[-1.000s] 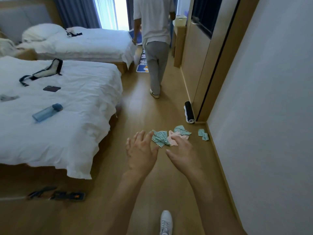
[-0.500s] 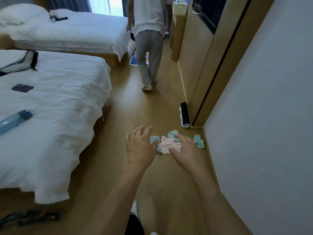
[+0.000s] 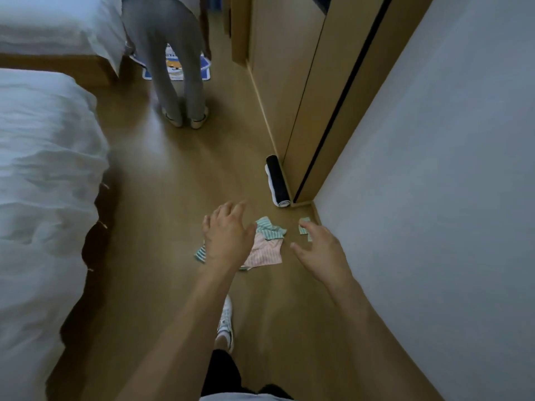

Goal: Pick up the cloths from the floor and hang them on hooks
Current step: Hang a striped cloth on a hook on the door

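We look from head height, forward and steeply down along the wooden floor (image 3: 162, 180), the white wall (image 3: 434, 169) close on its right.

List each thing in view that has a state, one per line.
Left hand: open, fingers spread above the cloths, holding nothing.
Right hand: open, fingers spread, holding nothing.
Pink striped cloth: crumpled on the floor.
Green striped cloth: crumpled, lying partly on the pink one.
Small green cloth: on the floor by the wall.
Black rolled towel: rolled up, lying against the wooden panel.
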{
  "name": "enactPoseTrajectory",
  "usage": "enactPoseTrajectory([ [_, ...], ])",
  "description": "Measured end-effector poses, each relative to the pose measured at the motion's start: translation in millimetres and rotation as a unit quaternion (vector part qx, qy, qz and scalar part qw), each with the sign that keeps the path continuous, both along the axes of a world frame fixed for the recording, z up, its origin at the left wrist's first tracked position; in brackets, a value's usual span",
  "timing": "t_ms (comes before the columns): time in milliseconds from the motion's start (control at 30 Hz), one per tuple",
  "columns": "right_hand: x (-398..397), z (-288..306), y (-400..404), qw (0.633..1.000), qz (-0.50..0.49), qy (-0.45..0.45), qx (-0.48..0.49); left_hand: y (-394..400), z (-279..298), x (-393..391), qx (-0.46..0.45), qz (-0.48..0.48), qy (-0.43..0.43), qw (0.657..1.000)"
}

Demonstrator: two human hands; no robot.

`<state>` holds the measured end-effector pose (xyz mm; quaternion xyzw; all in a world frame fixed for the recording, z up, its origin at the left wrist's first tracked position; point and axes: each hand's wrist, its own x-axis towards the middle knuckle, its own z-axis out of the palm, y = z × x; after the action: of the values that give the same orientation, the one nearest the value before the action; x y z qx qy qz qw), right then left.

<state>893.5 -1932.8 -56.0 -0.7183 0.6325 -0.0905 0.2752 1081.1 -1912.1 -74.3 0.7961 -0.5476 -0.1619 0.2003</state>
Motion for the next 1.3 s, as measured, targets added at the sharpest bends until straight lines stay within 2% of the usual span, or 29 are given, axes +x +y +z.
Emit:
enactPoseTrajectory([
  [333,77.2,-56.2,-135.5,0.996,0.029,0.038,0.069,-132.6,-66.6,103.6,0.083,-0.015,0.003,0.996],
  [533,112.2,-125.9,-190.6,0.985,0.095,0.068,0.127,-166.1,-146.3,132.9,0.148,-0.015,0.009,0.989],
  [767,152.3,-280.3,-234.7,0.956,0.179,0.100,0.211,-172.9,-299.3,165.4,0.226,0.019,0.037,0.973],
  [1000,188.2,-466.6,-266.6,0.935,0.247,0.109,0.229,-179.5,-490.7,180.5,0.257,0.118,0.152,0.947],
  [1167,202.8,-591.4,-273.7,0.923,0.281,0.113,0.238,-192.7,-615.1,181.1,0.277,0.104,0.196,0.935],
  [1300,203.3,-654.6,-269.5,0.921,0.281,0.098,0.250,-208.3,-685.7,175.2,0.296,0.122,0.268,0.909],
])
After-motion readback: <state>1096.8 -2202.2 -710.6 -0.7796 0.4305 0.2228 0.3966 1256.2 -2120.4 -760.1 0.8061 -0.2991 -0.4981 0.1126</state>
